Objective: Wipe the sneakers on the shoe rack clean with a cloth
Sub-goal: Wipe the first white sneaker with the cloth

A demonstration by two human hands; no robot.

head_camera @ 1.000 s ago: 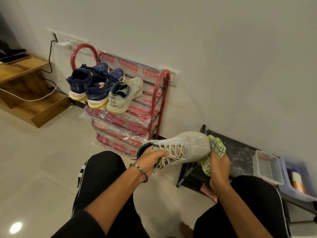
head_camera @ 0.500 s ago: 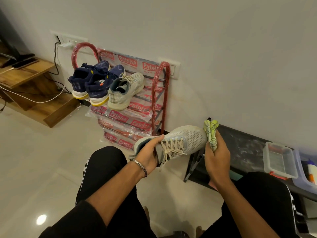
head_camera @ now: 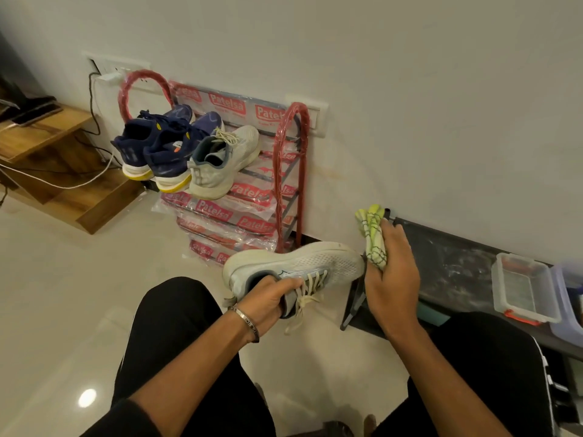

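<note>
Our left hand (head_camera: 268,294) grips the white sneaker (head_camera: 293,266) at its collar, tilted on its side over our lap. It seems light, with soft mesh and a stiffer sole, so the collar gives a firm hold. Our right hand (head_camera: 391,279) clutches the bunched cloth (head_camera: 373,238) just beside the toe. 3 sneakers wait on the rack (head_camera: 290,159).

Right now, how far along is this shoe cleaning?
Midway, it seems. In hand: the left hand holds a white sneaker tipped on its side, and the right hand grips a bunched green cloth just off its toe. Left: its white partner and two navy sneakers wait on the red shoe rack. Whether any are already wiped, I cannot tell.
</note>
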